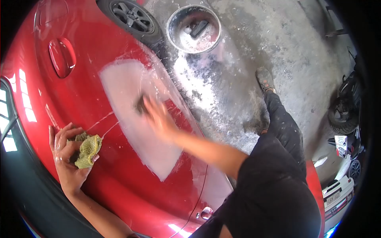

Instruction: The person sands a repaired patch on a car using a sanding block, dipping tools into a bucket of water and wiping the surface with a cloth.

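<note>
My left hand (67, 152), wet and partly foamy, grips a crumpled yellow-green cloth (89, 151) over the red car door panel (135, 198). Thin trickles of water run from it toward a pale grey, sanded-looking patch (127, 85). On that patch lies my right hand (160, 121), blurred by motion. Its fingers press a small dark pad (141, 104) against the surface; the pad's exact kind cannot be made out.
A round bucket (171, 41) with suds and a dark block (199, 28) stands on the wet concrete floor (242, 51), near the car's wheel (131, 16). My shoe (265, 79) is right of it. A motorcycle wheel (342, 119) and a white vehicle (337, 194) are at the right.
</note>
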`<state>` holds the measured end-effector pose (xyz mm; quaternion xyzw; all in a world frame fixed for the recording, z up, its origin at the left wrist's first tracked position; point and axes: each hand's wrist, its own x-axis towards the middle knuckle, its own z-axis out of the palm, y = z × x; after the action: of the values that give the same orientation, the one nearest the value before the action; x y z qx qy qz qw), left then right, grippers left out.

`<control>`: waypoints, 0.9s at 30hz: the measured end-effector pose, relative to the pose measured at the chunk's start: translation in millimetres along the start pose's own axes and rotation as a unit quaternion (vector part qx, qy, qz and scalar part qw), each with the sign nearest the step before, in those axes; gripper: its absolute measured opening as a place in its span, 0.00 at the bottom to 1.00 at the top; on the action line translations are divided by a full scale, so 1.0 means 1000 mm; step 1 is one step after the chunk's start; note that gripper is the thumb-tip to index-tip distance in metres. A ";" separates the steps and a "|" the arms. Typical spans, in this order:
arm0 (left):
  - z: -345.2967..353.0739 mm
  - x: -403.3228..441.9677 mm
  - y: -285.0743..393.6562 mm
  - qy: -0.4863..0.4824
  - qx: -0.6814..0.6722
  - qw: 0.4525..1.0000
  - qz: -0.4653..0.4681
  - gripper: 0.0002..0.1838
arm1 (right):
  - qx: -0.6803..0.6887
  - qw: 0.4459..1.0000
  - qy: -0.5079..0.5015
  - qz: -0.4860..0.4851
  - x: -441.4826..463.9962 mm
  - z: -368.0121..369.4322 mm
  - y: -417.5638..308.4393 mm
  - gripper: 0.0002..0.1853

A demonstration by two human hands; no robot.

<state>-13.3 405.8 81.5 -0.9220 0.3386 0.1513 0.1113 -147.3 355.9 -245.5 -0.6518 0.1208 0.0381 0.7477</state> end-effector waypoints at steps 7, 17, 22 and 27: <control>0.002 0.002 -0.004 -0.004 0.013 1.000 0.006 0.21 | -0.032 0.997 0.071 -0.026 0.035 0.018 0.037 0.37; 0.001 -0.001 -0.002 -0.008 0.007 1.000 0.006 0.22 | -0.102 0.994 -0.033 -0.036 -0.101 0.004 0.011 0.39; 0.003 0.000 -0.002 -0.006 0.011 1.000 0.011 0.22 | -0.044 0.998 0.025 0.021 0.064 -0.001 0.060 0.40; 0.001 0.000 -0.001 -0.014 0.006 1.000 -0.003 0.21 | -0.069 0.997 -0.012 -0.011 -0.123 0.009 0.014 0.42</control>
<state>-12.9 406.8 81.1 -0.9200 0.3355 0.1619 0.1216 -268.3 379.3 -229.9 -0.7025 0.1018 0.0465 0.7028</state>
